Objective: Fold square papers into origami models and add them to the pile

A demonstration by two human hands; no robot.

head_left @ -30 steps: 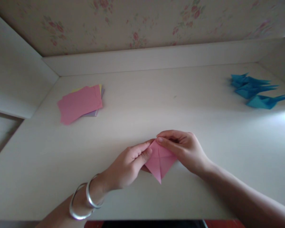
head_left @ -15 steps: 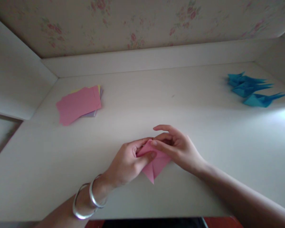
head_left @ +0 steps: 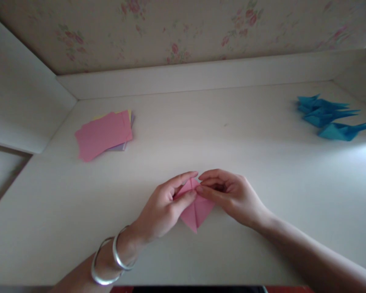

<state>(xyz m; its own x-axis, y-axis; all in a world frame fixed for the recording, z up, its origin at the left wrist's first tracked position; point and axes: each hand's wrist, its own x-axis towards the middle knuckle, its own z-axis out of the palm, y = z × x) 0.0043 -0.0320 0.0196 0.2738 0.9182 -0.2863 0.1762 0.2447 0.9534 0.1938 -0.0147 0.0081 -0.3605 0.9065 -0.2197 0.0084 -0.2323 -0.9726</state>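
A pink origami paper (head_left: pixel 201 211), folded to a diamond shape with a crease down its middle, is between my two hands near the front of the table. My left hand (head_left: pixel 162 209) grips its left side, thumb on top and fingers behind. On the upper right side, my right hand (head_left: pixel 233 195) pinches the paper with its thumb and fingertips. The paper's lower point faces me and its top corner shows between the hands. Part of both side edges is hidden by my fingers.
At the back left of the white table (head_left: pixel 183 134) lies a stack of pink sheets (head_left: pixel 105 134) with yellow and purple ones underneath. Several blue folded paper figures (head_left: pixel 338 131) stand at the back right. A low white ledge (head_left: pixel 195 75) runs along the wall.
My right hand's raised index finger has come down toward its other fingers, and its thumb has slid lower from the paper's top corner. The view has shifted slightly.
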